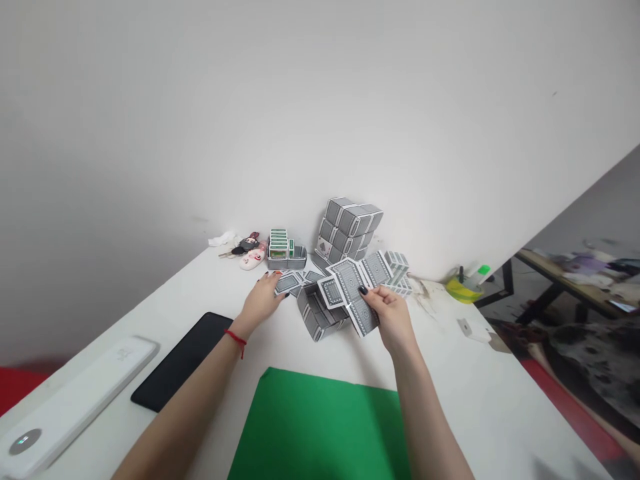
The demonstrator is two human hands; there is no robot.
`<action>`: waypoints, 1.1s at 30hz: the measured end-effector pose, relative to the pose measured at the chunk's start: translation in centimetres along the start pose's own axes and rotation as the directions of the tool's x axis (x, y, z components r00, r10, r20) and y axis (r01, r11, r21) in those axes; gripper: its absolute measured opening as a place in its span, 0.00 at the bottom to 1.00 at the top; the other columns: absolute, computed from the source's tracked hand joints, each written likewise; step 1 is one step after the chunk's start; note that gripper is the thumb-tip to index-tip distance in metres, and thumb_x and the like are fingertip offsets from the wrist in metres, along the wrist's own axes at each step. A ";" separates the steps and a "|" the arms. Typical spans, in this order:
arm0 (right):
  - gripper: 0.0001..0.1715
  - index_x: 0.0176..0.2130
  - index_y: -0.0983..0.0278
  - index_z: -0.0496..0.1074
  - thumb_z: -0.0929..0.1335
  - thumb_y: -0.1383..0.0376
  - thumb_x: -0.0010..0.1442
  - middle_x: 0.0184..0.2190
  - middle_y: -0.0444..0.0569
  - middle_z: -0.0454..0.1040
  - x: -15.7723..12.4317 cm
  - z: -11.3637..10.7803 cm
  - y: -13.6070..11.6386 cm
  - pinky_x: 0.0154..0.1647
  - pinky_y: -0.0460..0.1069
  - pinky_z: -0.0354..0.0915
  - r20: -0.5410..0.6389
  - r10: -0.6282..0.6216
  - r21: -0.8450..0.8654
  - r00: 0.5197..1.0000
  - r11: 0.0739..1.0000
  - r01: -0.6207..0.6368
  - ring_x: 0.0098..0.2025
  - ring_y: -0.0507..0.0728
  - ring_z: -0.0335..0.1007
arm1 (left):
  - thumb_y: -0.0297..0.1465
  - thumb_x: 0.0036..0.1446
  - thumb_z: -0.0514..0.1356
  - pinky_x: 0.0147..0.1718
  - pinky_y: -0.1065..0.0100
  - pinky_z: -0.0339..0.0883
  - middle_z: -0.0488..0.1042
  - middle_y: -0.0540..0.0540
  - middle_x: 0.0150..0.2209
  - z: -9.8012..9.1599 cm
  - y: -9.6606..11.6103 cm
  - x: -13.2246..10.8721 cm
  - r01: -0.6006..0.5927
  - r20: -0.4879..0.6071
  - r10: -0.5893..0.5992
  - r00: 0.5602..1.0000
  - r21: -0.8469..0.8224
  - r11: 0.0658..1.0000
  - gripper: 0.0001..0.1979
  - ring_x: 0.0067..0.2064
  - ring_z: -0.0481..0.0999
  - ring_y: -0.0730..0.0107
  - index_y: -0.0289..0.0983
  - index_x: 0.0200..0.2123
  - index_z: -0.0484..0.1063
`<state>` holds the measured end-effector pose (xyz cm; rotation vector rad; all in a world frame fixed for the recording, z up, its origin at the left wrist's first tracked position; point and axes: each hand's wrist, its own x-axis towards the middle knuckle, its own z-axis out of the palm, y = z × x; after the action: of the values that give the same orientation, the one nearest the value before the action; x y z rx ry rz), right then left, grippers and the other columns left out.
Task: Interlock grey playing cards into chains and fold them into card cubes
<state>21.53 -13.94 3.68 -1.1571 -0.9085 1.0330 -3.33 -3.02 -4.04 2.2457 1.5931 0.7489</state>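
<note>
My right hand [393,313] pinches a piece made of joined grey-backed playing cards [353,293], holding it tilted above the table. Just beneath and left of that piece is an open box folded from cards [317,313]. My left hand [263,298] reaches to several loose cards [289,282] lying on the table, its fingertips at their left edge; whether it grips one cannot be made out. Behind them a tall stack of card cubes [345,230] stands near the wall, with a spade card showing on its side.
Green card boxes in a card tray [286,262] and a small mask [253,257] sit at the back left. At the right is a yellow container [463,291]. A green sheet [320,427], a black pad [185,360] and a long white device [80,403] lie in front.
</note>
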 end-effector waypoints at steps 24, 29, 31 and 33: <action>0.37 0.47 0.60 0.59 0.76 0.63 0.40 0.32 0.46 0.77 -1.7 0.8 -0.9 0.26 0.45 0.66 0.570 0.041 0.068 0.821 0.993 -0.097 0.24 0.51 0.72 | 0.29 0.46 0.58 0.51 0.63 0.63 0.68 0.43 0.53 -4.5 3.4 0.5 -0.155 -0.364 -0.050 0.930 -0.513 0.844 0.07 0.56 0.64 0.60 0.36 0.28 0.76; 0.37 0.46 0.60 0.60 0.77 0.64 0.38 0.31 0.44 0.76 -1.5 0.6 -0.9 0.26 0.45 0.67 0.608 0.083 0.020 0.789 0.993 -0.119 0.25 0.51 0.72 | 0.32 0.43 0.62 0.42 0.60 0.71 0.78 0.42 0.33 -6.6 6.4 -0.7 0.073 0.014 -0.144 0.990 -0.906 0.417 0.13 0.36 0.78 0.63 0.31 0.34 0.76; 0.35 0.45 0.60 0.61 0.76 0.64 0.39 0.31 0.44 0.77 -1.4 0.5 -0.8 0.27 0.45 0.67 0.610 0.082 0.012 0.788 0.994 -0.112 0.25 0.51 0.72 | 0.30 0.42 0.62 0.43 0.60 0.71 0.78 0.41 0.33 -7.5 7.1 -1.3 0.090 0.056 -0.122 0.991 -0.950 0.300 0.12 0.37 0.78 0.63 0.31 0.32 0.77; 0.35 0.45 0.60 0.61 0.76 0.64 0.39 0.31 0.44 0.77 -1.3 0.4 -0.8 0.28 0.46 0.67 0.606 0.079 0.007 0.792 0.994 -0.105 0.25 0.51 0.72 | 0.32 0.42 0.62 0.41 0.60 0.72 0.78 0.39 0.34 -8.4 7.7 -1.9 0.049 0.024 -0.106 0.994 -0.970 0.240 0.11 0.37 0.77 0.61 0.30 0.29 0.77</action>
<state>20.95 -15.13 4.49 -0.8398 -1.3327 1.5433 -2.46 -8.02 6.37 1.1435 0.7369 1.2913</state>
